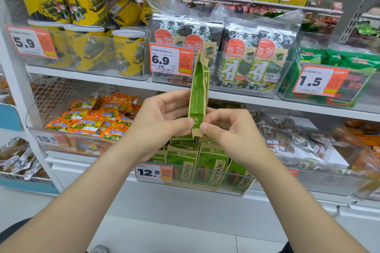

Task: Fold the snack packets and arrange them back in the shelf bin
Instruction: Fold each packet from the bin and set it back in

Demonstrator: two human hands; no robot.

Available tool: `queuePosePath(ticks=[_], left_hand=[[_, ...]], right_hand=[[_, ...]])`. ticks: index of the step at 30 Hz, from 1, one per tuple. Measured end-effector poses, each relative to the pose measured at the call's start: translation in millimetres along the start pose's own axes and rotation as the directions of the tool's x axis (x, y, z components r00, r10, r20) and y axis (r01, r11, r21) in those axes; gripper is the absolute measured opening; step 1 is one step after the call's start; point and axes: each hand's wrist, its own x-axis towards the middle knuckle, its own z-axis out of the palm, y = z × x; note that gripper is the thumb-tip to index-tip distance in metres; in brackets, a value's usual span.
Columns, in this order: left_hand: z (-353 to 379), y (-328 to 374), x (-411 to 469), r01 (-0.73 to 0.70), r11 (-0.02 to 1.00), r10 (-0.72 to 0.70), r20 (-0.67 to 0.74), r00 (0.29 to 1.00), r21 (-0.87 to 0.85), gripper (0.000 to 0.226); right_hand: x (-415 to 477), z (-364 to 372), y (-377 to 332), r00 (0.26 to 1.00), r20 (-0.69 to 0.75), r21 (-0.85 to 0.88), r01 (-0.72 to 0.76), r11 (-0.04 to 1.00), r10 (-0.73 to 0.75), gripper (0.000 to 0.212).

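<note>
A green and tan snack packet (199, 90) stands upright and edge-on between my hands, in front of the shelves. My left hand (162, 121) pinches its lower part from the left with thumb and fingers. My right hand (228, 127) pinches the same lower end from the right. Directly below, a clear shelf bin (207, 188) holds several matching green packets (211, 162) standing upright, with a 12.8 price tag on its front.
A bin of orange packets (96, 117) sits left of the green ones, and clear-wrapped snacks (298, 141) lie to the right. On the shelf above stand yellow tubs (86, 47) and seaweed packs (242, 57). Grey floor lies below the shelving.
</note>
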Motion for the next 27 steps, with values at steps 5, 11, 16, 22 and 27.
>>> queuePosePath(ticks=[5, 11, 16, 22, 27], left_hand=[[1, -1, -1, -0.039, 0.973, 0.027, 0.056, 0.998, 0.227, 0.080], [13, -1, -5, -0.038, 0.963, 0.035, 0.015, 0.999, 0.266, 0.033], [18, 6, -6, -0.071, 0.987, 0.092, -0.145, 0.985, 0.144, 0.019], [24, 6, -4, -0.097, 0.990, 0.111, -0.144, 0.983, 0.101, 0.011], [23, 7, -1, -0.061, 0.998, 0.065, -0.118, 0.991, 0.032, 0.021]], right_hand=[[-5, 9, -9, 0.982, -0.185, 0.140, 0.053, 0.989, -0.027, 0.026], [-4, 10, -13, 0.971, -0.201, 0.186, 0.169, 0.968, -0.131, 0.022], [-4, 17, -20, 0.964, -0.202, 0.273, 0.227, 0.935, -0.175, 0.020], [-1, 18, -18, 0.964, -0.254, 0.372, 0.170, 0.912, -0.076, 0.022], [1, 22, -19, 0.960, -0.277, 0.482, 0.107, 0.870, 0.035, 0.020]])
